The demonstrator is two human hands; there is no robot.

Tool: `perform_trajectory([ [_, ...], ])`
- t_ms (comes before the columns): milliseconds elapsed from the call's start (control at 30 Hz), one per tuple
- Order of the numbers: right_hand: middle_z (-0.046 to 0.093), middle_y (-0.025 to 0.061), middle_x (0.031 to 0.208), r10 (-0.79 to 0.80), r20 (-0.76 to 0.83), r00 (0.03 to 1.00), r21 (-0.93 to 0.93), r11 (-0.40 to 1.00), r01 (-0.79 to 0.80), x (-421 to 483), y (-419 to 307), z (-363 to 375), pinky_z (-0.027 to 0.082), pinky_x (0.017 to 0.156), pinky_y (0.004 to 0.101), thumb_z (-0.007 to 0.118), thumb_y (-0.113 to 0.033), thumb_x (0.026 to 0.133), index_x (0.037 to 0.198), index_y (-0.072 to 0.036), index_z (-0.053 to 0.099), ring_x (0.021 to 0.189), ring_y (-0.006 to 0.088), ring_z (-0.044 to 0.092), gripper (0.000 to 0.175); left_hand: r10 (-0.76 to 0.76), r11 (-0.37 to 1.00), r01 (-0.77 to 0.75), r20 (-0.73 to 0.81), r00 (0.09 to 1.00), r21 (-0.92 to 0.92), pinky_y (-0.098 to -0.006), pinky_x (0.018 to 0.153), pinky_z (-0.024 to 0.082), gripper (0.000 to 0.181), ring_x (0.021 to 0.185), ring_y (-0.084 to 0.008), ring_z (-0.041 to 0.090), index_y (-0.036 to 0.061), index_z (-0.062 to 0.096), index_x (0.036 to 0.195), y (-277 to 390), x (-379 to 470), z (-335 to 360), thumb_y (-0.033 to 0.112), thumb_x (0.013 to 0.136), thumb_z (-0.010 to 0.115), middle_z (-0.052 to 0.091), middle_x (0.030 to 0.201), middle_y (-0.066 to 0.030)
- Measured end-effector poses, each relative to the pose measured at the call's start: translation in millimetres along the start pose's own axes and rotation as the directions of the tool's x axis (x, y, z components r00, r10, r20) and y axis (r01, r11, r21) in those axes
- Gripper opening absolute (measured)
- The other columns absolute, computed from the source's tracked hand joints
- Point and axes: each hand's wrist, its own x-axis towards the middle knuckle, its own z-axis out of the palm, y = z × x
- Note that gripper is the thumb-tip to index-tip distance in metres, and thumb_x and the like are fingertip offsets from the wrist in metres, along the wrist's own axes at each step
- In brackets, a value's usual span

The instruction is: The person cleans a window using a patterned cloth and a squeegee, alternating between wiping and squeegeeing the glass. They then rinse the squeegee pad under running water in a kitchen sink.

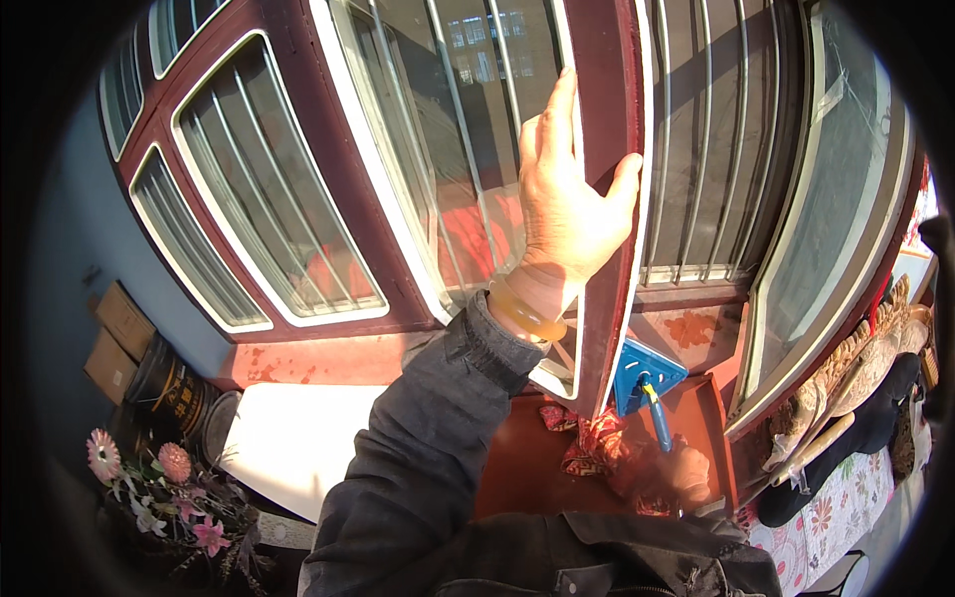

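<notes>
My left hand (571, 194), with an amber bangle (526, 307) at its wrist, grips the edge of an open maroon window frame (608, 97) edged in white. Its fingers lie along the frame and its thumb is on the near edge. Low at the right, my right hand (688, 472) is closed around the lower end of the handle of a blue triangular cleaning head (647, 373), which stands close to the frame's bottom corner. A red patterned cloth (593, 444) lies on the reddish-brown surface beside my right hand. Blur and glare hide part of that hand.
Barred windows (276, 179) stand ahead. A second open sash (824, 186) is at the right. A white board (298, 440), artificial flowers (175, 463), a black bucket (168, 395) and cardboard boxes (112, 366) are at the left. Carved wooden pieces (858, 373) lie on a floral cloth (835, 507).
</notes>
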Motion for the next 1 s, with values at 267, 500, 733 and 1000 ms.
perform_trajectory([
  [267,0.072,0.0205,0.083,0.01,-0.071,0.997,0.282,0.959,0.011,-13,19,-66,0.057,0.074,0.0441,0.094,-0.054,0.064,0.099,0.001,0.07,0.083,0.0394,0.072,0.069,-0.008,0.987,0.013,0.029,1.0,-0.161,-0.0458,0.111,0.042,0.081,0.128,-0.0418,0.051,-0.0046,0.03,0.156,4,-15,10,0.002,0.085,0.066,0.052,0.136,-0.0269],
  [500,0.074,0.009,0.087,-0.177,-0.321,0.93,0.745,0.559,0.364,-71,-42,-234,0.053,0.074,0.0299,0.069,-0.036,0.099,0.1,0.007,0.07,0.08,0.0147,0.066,0.043,0.369,0.88,-0.268,0.207,0.906,-0.392,-0.0473,0.114,0.041,0.073,0.137,-0.0418,0.047,-0.0017,0.037,0.154,57,-91,-38,0.014,0.089,0.066,0.038,0.154,-0.0266],
  [733,0.073,0.0085,0.086,-0.797,0.002,0.603,0.74,0.407,0.536,-132,-158,-316,0.051,0.073,0.0304,0.064,-0.024,0.101,0.107,0.005,0.071,0.078,0.0148,0.065,0.03,0.255,0.474,0.507,0.664,0.703,-0.72,-0.0426,0.122,0.029,0.097,0.148,-0.0348,0.037,-0.0011,0.016,0.161,86,-152,-70,0.027,0.091,0.078,0.031,0.161,-0.0253],
  [1000,0.075,0.0078,0.094,-0.708,-0.23,0.668,0.818,0.232,0.527,-139,-235,-320,0.054,0.08,0.0284,0.068,-0.02,0.097,0.104,0.005,0.073,0.088,0.0134,0.069,0.025,0.009,0.368,0.664,0.717,0.697,-0.651,-0.0315,0.079,0.05,0.035,0.083,-0.0112,0.059,-0.0044,0.059,0.13,45,-155,-147,0.011,0.099,0.061,0.07,0.091,-0.004],
])
